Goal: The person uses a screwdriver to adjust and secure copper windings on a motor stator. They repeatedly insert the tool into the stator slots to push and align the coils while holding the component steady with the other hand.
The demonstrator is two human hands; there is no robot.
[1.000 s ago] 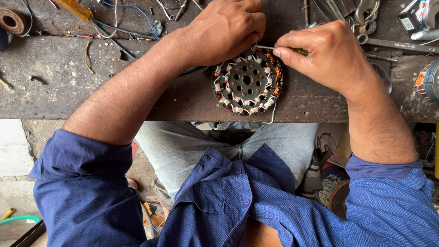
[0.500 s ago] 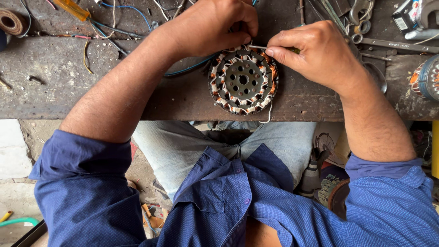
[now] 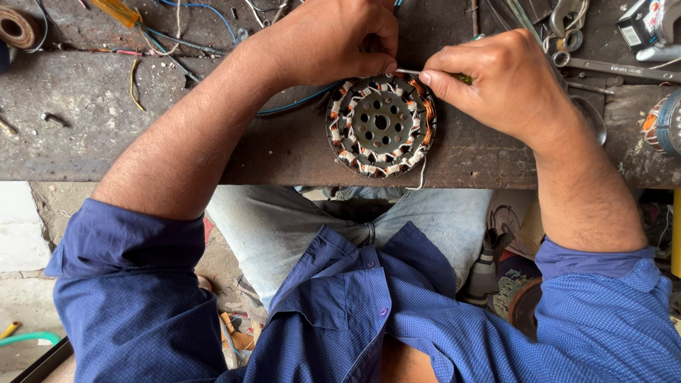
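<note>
The round motor stator (image 3: pixel 381 125) with copper windings lies flat at the bench (image 3: pixel 106 135) front edge. The right hand (image 3: pixel 507 85) pinches a thin tool (image 3: pixel 408 71) at its top rim; the left hand (image 3: pixel 333 42) has its grip pressed together there, seemingly on wire. Since half a second ago, hands and stator have barely moved.

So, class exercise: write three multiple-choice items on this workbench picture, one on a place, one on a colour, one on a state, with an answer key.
1. Where does the motor stator lie?
A. on the workbench, near its front edge
B. on the floor
C. on the person's lap

2. What colour is the shirt?
A. red
B. blue
C. white

3. What is the right hand doing?
A. resting flat and empty
B. hanging below the bench
C. pinching a thin tool

Key: A, the stator rests on the bench top; B, both sleeves are blue; C, finger and thumb close on the tool, which reaches the left hand.
</note>
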